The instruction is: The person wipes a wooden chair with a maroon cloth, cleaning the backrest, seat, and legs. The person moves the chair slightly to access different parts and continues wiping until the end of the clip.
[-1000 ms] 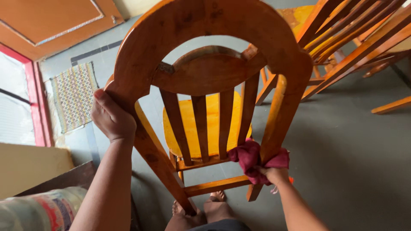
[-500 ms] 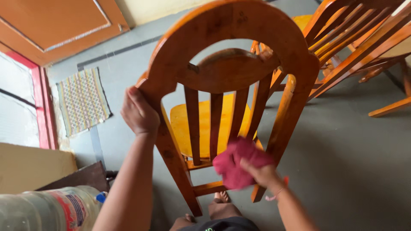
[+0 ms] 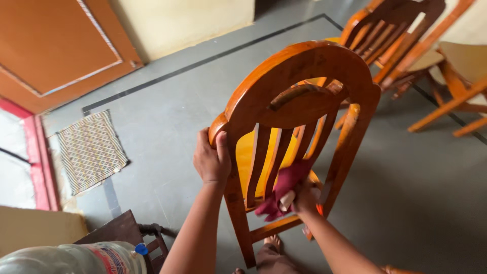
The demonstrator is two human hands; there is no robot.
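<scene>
Left hand (image 3: 212,161) is gripping the left upright of the wooden chair (image 3: 299,96), fingers wrapped around the outer edge of the post and thumb lying up along its front, just below where the arched top rail begins to curve; the hand is fully closed on the wood. Right hand (image 3: 304,197) is holding a dark red cloth (image 3: 281,189), fingers curled shut around a bunched part of it, with one pale fingertip showing through the folds. The cloth is lying against the lower part of the vertical back slats, right of centre, and is hanging down from the hand toward the lower cross rail; it is touching the slats and sitting above and left of the knuckles. Whether the palm itself is pressing the slats, cannot tell. The chair is standing directly in front of the person, its back facing the camera, its yellow seat (image 3: 248,152) showing between the slats. Both forearms are reaching up from the bottom edge, left one to the post, right one to the slats, with the two hands well apart across the chair back. A bare foot (image 3: 274,242) is showing on the grey floor (image 3: 167,132) beneath the lower rail. A patterned mat (image 3: 91,150) is lying to the left near an orange door (image 3: 56,45). More wooden chairs (image 3: 395,35) are standing at upper right. A clear plastic bottle (image 3: 76,258) with a blue cap is lying at lower left.
</scene>
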